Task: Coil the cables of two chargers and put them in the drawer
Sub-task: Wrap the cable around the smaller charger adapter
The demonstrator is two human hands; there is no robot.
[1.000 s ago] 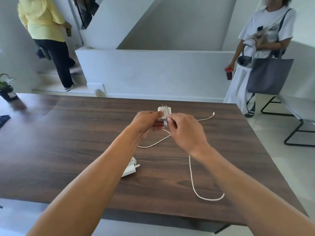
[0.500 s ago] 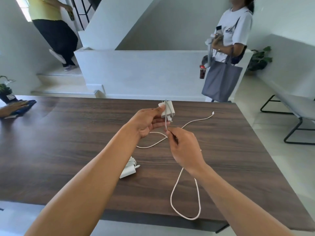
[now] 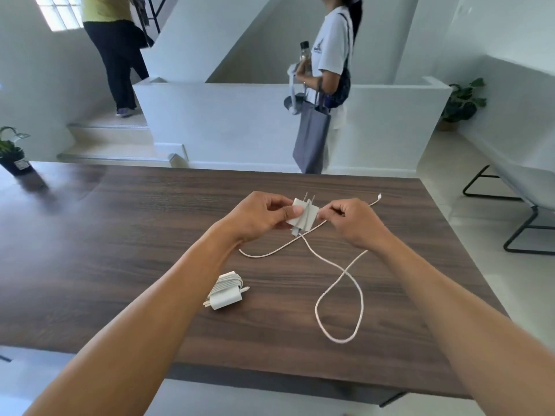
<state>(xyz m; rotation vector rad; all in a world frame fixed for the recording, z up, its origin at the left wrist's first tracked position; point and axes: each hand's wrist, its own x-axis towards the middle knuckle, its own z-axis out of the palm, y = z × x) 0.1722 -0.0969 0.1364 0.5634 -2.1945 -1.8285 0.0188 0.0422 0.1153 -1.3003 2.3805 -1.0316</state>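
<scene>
Both hands are raised just above the middle of the dark wooden surface (image 3: pixel 120 250), close together. The left hand (image 3: pixel 261 214) grips a white charger (image 3: pixel 304 216) between thumb and curled fingers, its two prongs pointing up and away. A couple of turns of its white cable (image 3: pixel 344 270) lie across the charger's body. The right hand (image 3: pixel 354 220) is just to the right of the charger and pinches the cable between thumb and fingertips.

From under the charger the loose cable drops to the surface. One stretch curves out to the left. Another runs toward the lower right of the frame, forms a large loop that crosses itself, and rises to the right hand. The cable's free end with its small connector (image 3: pixel 380 196) lies on the surface beyond the right hand.

A second charger (image 3: pixel 226 291), its cable already wound around it, lies on the surface below the left hand, beside the left forearm.

Behind the surface, a person in a white shirt (image 3: pixel 330 55) stands with a grey tote bag (image 3: pixel 310 139) and a bottle (image 3: pixel 304 52). Another person in a yellow top (image 3: pixel 108 40) is on the stairs in the upper left. A potted plant (image 3: pixel 12 154) sits at the left edge.
</scene>
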